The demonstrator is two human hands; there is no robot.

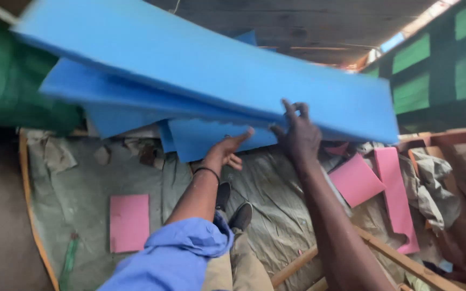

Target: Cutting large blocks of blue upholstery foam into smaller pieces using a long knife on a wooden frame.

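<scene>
While both hands lift, blue foam sheet (206, 70) apparently slants lower-right.

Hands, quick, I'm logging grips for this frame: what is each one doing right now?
Left hand: open, fingers stretched up against the lower blue foam sheet.
Right hand: closed on the edge of the big blue foam slab.

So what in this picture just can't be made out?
All in the head view:
- Right hand: fingertips curl over the edge of the top blue foam sheet, hidden behind it.
- Lower blue sheets: how many are stacked is hidden by the top one.
- Left hand: palm touching or just under the foam is blurred.
- Pink foam strip: lower end hidden by a wooden bar.
</scene>
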